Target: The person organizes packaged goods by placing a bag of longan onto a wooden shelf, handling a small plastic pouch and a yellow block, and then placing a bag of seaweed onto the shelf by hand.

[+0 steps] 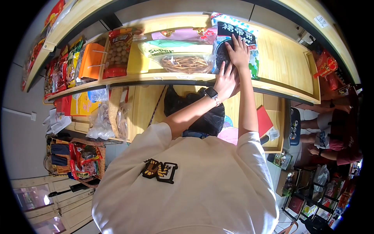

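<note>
A blue, black and white bag of dried seaweed [252,39] leans upright on the wooden shelf. My right hand [238,54] lies over its front with fingers stretched and spread. Lower down, my left hand [226,82], with a dark smartwatch on its wrist, reaches to the bag's bottom edge. Its fingers are extended, partly covered by my right wrist. To the left of the bag sits a clear packet of thin brown dried strips [187,63], in front of a green and white "Super" pack [165,48].
Also on this shelf are a red bag of dried longan [118,52] and an orange box [92,60]. Below hangs a black plastic bag [175,103]. A basket of packets [102,156] stands at lower left. Another person [331,132] is at the right.
</note>
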`<state>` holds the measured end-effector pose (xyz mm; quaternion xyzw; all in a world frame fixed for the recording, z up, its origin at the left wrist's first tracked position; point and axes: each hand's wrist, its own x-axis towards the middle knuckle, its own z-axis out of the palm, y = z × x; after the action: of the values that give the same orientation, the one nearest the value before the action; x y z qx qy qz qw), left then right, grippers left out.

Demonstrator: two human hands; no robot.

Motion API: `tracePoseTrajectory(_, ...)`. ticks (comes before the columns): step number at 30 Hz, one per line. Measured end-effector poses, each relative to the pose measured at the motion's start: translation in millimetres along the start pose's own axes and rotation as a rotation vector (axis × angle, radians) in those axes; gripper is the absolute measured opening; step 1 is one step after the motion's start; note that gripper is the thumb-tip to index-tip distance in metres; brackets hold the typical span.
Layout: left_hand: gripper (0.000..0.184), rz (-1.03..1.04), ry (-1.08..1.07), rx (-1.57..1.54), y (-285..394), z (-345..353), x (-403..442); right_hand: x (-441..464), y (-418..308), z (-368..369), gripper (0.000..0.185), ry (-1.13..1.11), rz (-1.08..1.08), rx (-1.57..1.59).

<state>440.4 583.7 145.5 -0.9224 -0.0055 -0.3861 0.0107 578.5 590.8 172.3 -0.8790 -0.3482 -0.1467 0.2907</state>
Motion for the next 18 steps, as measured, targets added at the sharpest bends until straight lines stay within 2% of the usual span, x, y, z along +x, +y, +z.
tracePoseTrajectory(12, 0.051, -0.021, -0.022, -0.015, 1.7, -6.4, 0.6, 0.1, -1.1, -2.2, 0.058, -0.017, 0.013, 0.004)
tracePoseTrajectory(15, 0.043, -0.007, 0.015, 0.017, 1.0, -8.6, 0.1, -1.4, -2.8, -3.3, 0.059, -0.036, 0.017, 0.018)
tracePoseTrajectory(17, 0.032, -0.042, -0.194, -0.207, -1.7, -27.5, 2.4, -1.2, -0.7, -0.1, 0.060, -0.013, 0.009, -0.010)
tracePoseTrajectory(18, 0.015, -0.076, -0.197, -0.387, -6.3, -41.9, 7.0, -3.3, -0.6, -1.2, 0.060, -0.008, -0.002, -0.027)
